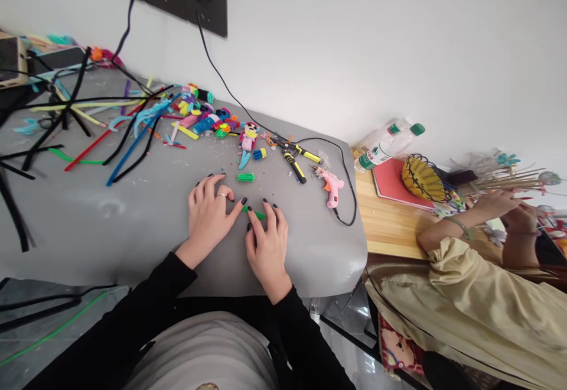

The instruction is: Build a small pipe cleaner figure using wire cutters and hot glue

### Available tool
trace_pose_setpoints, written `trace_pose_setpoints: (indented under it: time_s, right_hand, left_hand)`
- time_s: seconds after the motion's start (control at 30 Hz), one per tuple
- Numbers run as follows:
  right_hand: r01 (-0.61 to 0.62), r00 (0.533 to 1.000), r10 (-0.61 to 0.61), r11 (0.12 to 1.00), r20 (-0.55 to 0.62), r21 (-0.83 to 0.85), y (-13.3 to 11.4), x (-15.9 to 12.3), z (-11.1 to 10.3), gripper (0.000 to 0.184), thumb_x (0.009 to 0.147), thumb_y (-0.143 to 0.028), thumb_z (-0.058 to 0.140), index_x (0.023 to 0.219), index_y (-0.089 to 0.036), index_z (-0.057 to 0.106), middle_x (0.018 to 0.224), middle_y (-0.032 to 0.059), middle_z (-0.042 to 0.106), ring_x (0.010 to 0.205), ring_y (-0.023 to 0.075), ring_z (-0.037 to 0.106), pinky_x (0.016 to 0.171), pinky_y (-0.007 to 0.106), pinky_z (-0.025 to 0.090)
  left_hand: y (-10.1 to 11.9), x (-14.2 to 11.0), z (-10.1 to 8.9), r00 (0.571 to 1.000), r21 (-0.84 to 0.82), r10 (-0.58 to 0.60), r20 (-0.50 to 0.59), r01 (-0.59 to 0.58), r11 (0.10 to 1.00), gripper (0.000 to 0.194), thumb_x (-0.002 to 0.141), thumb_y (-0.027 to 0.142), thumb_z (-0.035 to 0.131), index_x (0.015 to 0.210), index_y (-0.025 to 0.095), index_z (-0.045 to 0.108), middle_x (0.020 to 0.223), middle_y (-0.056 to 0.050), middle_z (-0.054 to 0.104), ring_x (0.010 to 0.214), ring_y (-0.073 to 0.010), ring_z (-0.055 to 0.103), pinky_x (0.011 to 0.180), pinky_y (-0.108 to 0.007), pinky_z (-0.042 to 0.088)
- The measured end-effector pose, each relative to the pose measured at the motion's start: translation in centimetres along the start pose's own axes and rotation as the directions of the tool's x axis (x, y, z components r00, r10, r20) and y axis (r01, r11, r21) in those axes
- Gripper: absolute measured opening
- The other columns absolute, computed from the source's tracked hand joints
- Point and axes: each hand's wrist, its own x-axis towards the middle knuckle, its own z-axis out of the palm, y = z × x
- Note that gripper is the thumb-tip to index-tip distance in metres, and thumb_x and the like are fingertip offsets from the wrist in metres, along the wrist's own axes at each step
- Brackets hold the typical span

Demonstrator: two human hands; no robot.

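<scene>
Head view: a short green strip [259,215] lies on the grey worktop [146,218] between the two hands, directly in front of the wearer. The left hand [208,210] is spread loosely with its fingers bent, its thumb reaching to the strip's left end. The right hand [269,242] is also open, thumb and index tips apart, with the index fingertip at the strip and the other fingers fanned beyond it; neither hand is wrapped around the strip, and how firmly the fingertips press cannot be told. Just beyond the fingertips sits a folded green bundle [245,177], apart from both hands. Farther toward the wall are a light-blue V-shaped piece [244,160], a small blue-and-yellow piece [259,153] and a pink fuzzy figure [249,136]. Yellow-and-black pliers [295,164] and a pink glue gun [331,186] lie to the right of these, with loose fuzzy stems, among them a blue stem [133,149], strewn over the left side. At far right, another person's forearm [460,224] reaches over a wooden table [385,224].
</scene>
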Motion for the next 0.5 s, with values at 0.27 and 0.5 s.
trace_pose_setpoints:
  time_s: [0.27, 0.5]
  right_hand:
    - [-0.006, 0.999, 0.006, 1.0, 0.047, -0.006, -0.29, 0.05, 0.21, 0.043, 0.1, -0.016, 0.057, 0.14, -0.025, 0.07, 0.155, 0.0145, 0.055, 0.141, 0.0363, 0.046, 0.11, 0.054, 0.049]
    - [-0.007, 1.0, 0.009, 0.997, -0.027, 0.079, -0.07, -0.05, 0.1, 0.043, 0.101, -0.013, 0.052, 0.139, -0.021, 0.07, 0.153, 0.0169, 0.056, 0.14, 0.0356, 0.047, 0.11, 0.054, 0.052]
  left_hand:
    - [-0.13, -0.02, 0.01, 1.0, 0.016, 0.007, -0.008, -0.006, 1.0, 0.013, 0.1, 0.032, 0.06, 0.091, 0.022, 0.061, 0.148, -0.022, 0.061, 0.143, -0.0445, 0.051, 0.114, -0.062, 0.041]
    - [-0.31, 0.04, 0.07, 1.0, 0.02, 0.006, -0.006, -0.006, 1.0, 0.012, 0.1, 0.03, 0.063, 0.091, 0.022, 0.06, 0.148, -0.022, 0.061, 0.142, -0.0452, 0.052, 0.113, -0.062, 0.042]
